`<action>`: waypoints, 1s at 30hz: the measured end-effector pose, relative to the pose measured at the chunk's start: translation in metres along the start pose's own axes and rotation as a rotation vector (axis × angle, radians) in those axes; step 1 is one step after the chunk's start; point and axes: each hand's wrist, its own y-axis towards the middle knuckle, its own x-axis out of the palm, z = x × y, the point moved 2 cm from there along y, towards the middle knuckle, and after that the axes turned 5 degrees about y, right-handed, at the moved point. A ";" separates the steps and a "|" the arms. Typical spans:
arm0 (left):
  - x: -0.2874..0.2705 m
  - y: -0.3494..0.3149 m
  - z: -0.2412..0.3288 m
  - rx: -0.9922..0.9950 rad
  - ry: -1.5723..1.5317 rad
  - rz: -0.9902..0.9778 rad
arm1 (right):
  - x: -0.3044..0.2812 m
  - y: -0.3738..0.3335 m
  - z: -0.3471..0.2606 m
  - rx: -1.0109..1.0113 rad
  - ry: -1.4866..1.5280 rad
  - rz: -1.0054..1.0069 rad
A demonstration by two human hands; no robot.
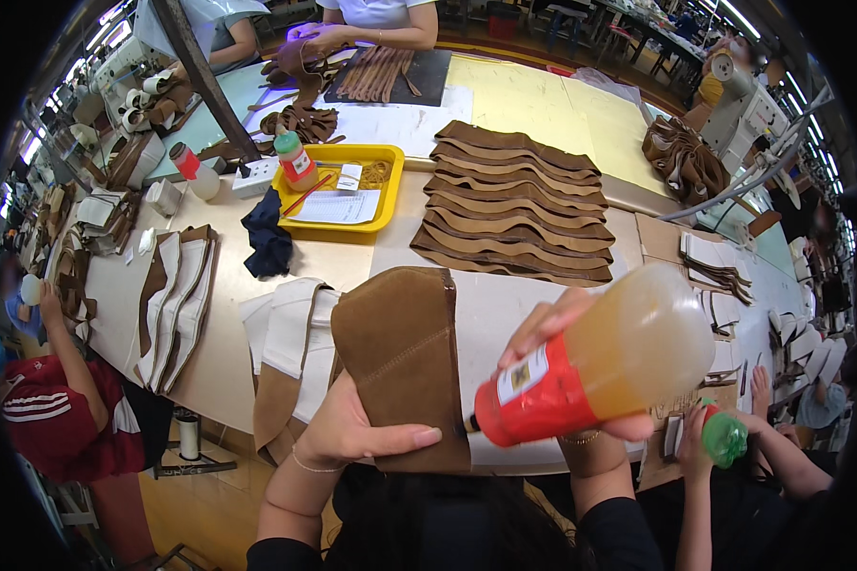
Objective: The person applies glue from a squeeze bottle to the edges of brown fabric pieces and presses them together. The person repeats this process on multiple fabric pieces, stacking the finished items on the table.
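A brown leather piece [395,357] with a stitched seam across it lies in front of me. My left hand [367,428] grips its lower left side, the thumb flat on top and the fingers hidden beneath. My right hand [552,328] is wrapped round a squeeze bottle [638,333] of amber liquid, which looks like glue. The bottle is tipped over, its red-wrapped end down and left. Its dark nozzle [470,423] is at the right edge of the leather, by my left thumb; whether it touches is hard to tell. White-backed leather pieces [290,333] lie left of my work.
Wavy brown leather strips [514,205] overlap in a row beyond my hands. A yellow tray [388,195] holds a bottle, a pencil and paper, beside a dark cloth [265,233]. A metal post [205,81] rises at back left. Co-workers sit around; one at right holds a green-bottomed bottle [725,438].
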 end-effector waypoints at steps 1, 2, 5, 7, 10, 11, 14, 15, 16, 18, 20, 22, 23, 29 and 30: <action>0.000 0.000 0.000 0.001 -0.004 0.005 | -0.002 -0.004 -0.001 0.006 0.017 -0.035; -0.001 0.001 -0.001 0.000 0.005 0.005 | -0.003 -0.008 -0.002 0.011 0.035 -0.070; -0.005 0.000 -0.001 0.013 0.022 0.041 | -0.007 -0.010 -0.010 0.127 0.177 -0.115; 0.000 0.003 0.001 0.036 0.010 0.080 | -0.012 -0.002 -0.010 0.005 0.234 -0.086; -0.006 0.003 -0.004 0.007 -0.157 0.120 | -0.015 0.012 -0.008 -0.168 0.290 0.053; -0.006 0.003 -0.005 0.075 -0.181 0.078 | -0.013 0.017 -0.011 -0.147 0.330 0.073; -0.001 0.000 -0.001 0.130 0.092 0.055 | -0.012 0.035 -0.006 -0.301 0.178 0.068; 0.001 -0.001 0.000 0.080 0.104 0.067 | -0.013 0.037 -0.006 -0.279 0.070 0.080; 0.002 -0.001 0.001 0.056 0.138 0.065 | -0.014 0.039 -0.007 -0.257 -0.038 0.089; 0.001 -0.002 0.003 0.004 0.206 0.059 | -0.018 0.051 -0.001 -0.307 -0.112 0.138; 0.002 -0.001 0.004 -0.005 0.186 0.053 | -0.013 0.059 -0.004 -0.320 -0.191 0.129; -0.001 -0.003 0.001 -0.028 0.187 0.075 | -0.007 0.066 -0.003 -0.271 -0.270 0.054; -0.002 -0.003 0.001 -0.038 0.196 0.070 | -0.008 0.068 -0.003 -0.288 -0.360 0.067; 0.001 0.000 0.005 0.010 0.217 0.038 | -0.020 0.052 0.011 -0.191 -0.458 0.138; 0.000 -0.001 0.005 0.009 0.223 0.033 | -0.018 0.047 0.012 -0.120 -0.406 0.084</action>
